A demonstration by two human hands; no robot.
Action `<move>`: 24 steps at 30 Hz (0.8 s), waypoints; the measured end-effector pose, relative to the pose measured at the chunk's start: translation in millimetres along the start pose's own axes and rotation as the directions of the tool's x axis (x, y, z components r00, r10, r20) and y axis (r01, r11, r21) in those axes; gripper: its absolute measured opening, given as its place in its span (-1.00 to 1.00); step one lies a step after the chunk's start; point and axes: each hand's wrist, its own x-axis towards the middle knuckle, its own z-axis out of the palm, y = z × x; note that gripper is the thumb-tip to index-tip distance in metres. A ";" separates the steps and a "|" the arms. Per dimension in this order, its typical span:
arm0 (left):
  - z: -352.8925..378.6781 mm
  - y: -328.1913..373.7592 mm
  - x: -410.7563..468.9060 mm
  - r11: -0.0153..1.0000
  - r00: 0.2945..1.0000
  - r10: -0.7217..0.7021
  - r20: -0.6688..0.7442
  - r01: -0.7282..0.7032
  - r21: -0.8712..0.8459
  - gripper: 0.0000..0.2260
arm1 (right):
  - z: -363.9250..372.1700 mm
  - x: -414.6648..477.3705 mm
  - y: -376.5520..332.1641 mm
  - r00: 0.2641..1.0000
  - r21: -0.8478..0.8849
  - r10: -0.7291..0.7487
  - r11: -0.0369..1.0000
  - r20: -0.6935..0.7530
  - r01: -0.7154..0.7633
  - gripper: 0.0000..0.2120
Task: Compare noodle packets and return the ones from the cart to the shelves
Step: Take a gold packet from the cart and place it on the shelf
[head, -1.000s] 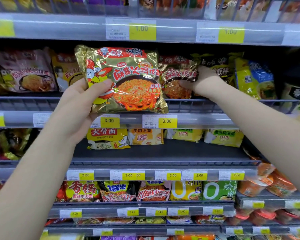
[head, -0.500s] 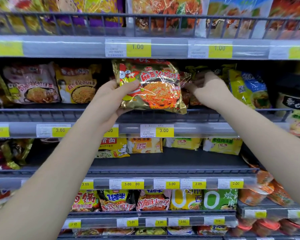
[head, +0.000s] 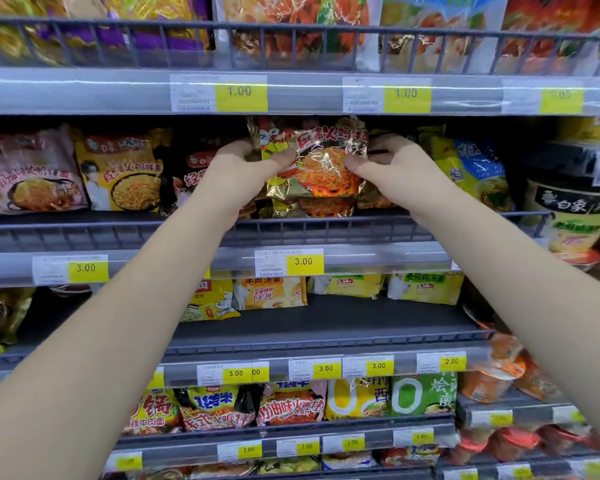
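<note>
Left hand point(head: 243, 171) pinches the gold noodle packet point(head: 321, 161) at its left edge, right hand point(head: 392, 168) grips the right edge. The packet sits upright on the shelf point(head: 378, 230), above another like it, between yellow packets point(head: 118, 168) and blue-yellow ones point(head: 471, 168).

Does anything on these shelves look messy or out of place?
Mostly tidy. The odd spot is the third shelf: its yellow packets sit far back, leaving the front bare. The gold noodle packet is tilted, but both hands are holding it.
</note>
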 end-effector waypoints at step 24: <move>-11.8 -30.9 4.6 0.859 0.992 0.115 0.053 -0.126 0.496 -0.39 | 1.7 -0.4 25.4 0.998 -0.321 -0.014 0.946 0.059 0.032 -0.38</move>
